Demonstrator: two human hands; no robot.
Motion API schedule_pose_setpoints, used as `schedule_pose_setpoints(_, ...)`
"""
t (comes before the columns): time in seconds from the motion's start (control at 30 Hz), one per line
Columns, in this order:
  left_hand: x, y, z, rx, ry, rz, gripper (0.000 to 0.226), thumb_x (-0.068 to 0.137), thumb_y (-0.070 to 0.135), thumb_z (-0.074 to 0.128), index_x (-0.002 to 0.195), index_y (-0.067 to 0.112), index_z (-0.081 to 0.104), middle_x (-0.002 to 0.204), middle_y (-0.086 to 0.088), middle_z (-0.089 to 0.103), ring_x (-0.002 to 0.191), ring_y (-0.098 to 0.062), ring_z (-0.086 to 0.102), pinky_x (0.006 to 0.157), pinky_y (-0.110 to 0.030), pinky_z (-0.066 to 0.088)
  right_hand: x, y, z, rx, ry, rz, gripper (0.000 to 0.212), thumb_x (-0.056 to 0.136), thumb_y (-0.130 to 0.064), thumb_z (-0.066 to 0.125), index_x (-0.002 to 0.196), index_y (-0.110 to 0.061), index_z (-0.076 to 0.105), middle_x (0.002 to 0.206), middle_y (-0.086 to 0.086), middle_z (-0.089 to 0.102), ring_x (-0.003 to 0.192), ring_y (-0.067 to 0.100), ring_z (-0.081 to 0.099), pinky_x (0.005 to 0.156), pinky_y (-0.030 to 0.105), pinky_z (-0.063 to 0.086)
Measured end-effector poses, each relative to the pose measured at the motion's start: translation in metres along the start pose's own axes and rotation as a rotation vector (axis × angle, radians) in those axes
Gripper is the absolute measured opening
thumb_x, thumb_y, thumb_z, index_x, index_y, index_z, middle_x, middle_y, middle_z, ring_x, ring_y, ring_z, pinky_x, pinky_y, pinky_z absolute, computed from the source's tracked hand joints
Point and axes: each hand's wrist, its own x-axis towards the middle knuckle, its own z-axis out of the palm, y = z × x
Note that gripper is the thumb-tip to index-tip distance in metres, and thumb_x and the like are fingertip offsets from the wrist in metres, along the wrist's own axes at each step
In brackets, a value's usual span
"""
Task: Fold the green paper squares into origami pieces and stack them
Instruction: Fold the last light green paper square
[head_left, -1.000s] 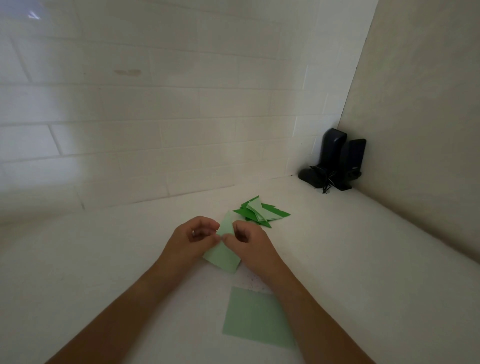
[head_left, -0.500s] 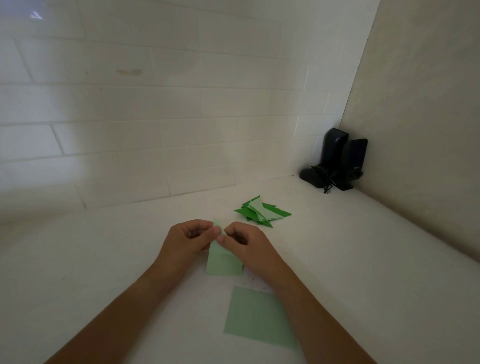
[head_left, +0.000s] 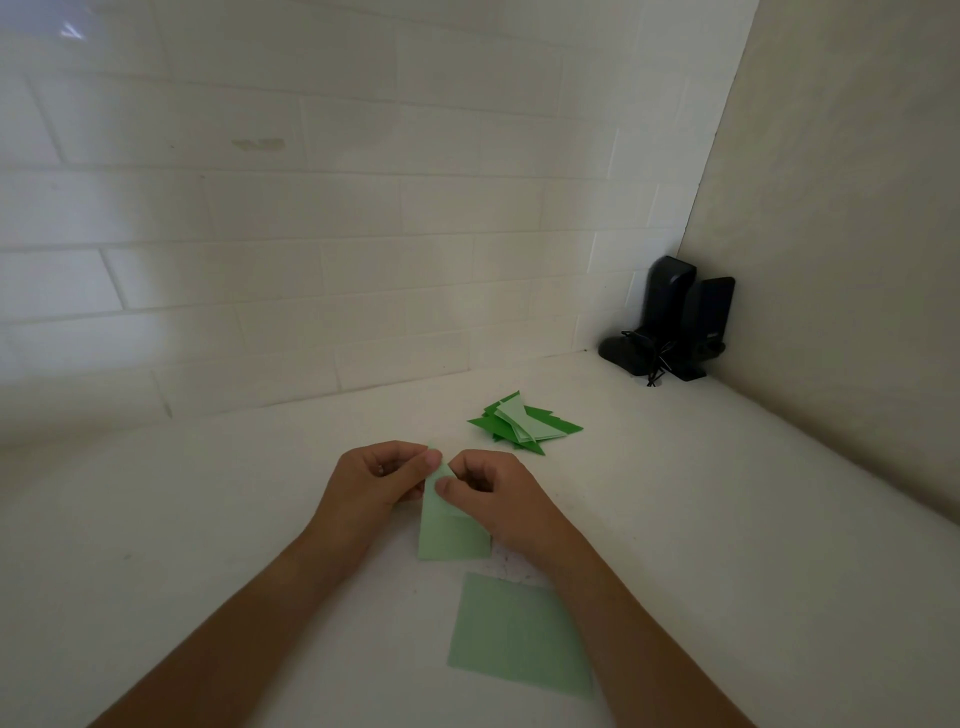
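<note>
A pale green paper (head_left: 451, 535), partly folded, lies on the white counter with its upper end folded to a point between my hands. My left hand (head_left: 375, 480) pinches that upper tip with curled fingers. My right hand (head_left: 493, 493) pinches the paper's right fold, thumb on top. A flat pale green square (head_left: 517, 635) lies nearer to me, under my right forearm's left side. A stack of folded green pieces (head_left: 524, 423), dark and pale, sits farther back to the right.
White tiled wall (head_left: 311, 260) runs along the back of the counter (head_left: 727, 519). A beige wall closes the right side. Two black speakers (head_left: 670, 322) with a cable stand in the far right corner.
The paper has turned from tilted to square with me, and its top has been folded narrower into a point. Both hands shifted slightly toward me and stayed pinching it.
</note>
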Motion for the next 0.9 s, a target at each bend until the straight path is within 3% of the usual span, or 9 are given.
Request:
schedule_pose_setpoints(0.33,0.001,-0.0023,-0.002,0.005,0.001,0.012,0.013,0.093,0.017,0.073,0.09,0.008,0.082,0.087,-0.017,0.077,0.08,-0.023,0.066,0.078,-0.033,0.055,-0.0005,-0.0016,0.0001,-0.009,-0.007,0.021,0.02,0.099,-0.026,0.067,0.086,-0.011,0.068,0.07,-0.006,0.06,0.064,0.008,0.053,0.064,0.028,0.046)
schedule_pose_setpoints(0.57,0.003,-0.0047,-0.0047,-0.006,-0.026,0.02,0.016,0.095,0.016,0.071,0.085,0.005,0.077,0.081,-0.016,0.069,0.079,-0.025,0.06,0.081,-0.04,0.051,-0.0014,-0.0018,0.0013,-0.01,-0.03,0.026,0.015,0.098,-0.029,0.067,0.088,-0.018,0.072,0.077,-0.001,0.066,0.07,0.012,0.059,0.069,0.035,0.05)
schedule_pose_setpoints(0.73,0.0037,-0.0036,-0.0052,-0.015,-0.013,0.041,0.031,0.077,0.032,0.074,0.078,0.002,0.071,0.075,-0.014,0.064,0.075,-0.022,0.058,0.079,-0.04,0.048,-0.0025,-0.0035,0.0003,-0.026,-0.043,0.014,0.015,0.098,-0.027,0.068,0.087,-0.018,0.071,0.074,-0.006,0.063,0.066,0.008,0.055,0.067,0.029,0.048)
schedule_pose_setpoints(0.9,0.0047,-0.0066,-0.0049,-0.008,-0.018,0.046,0.022,0.093,0.019,0.073,0.078,0.003,0.072,0.075,-0.014,0.065,0.074,-0.022,0.058,0.076,-0.036,0.048,-0.0034,-0.0038,0.0011,-0.019,-0.038,0.012,0.016,0.098,-0.027,0.069,0.083,-0.022,0.069,0.072,-0.008,0.062,0.065,0.006,0.055,0.065,0.026,0.047)
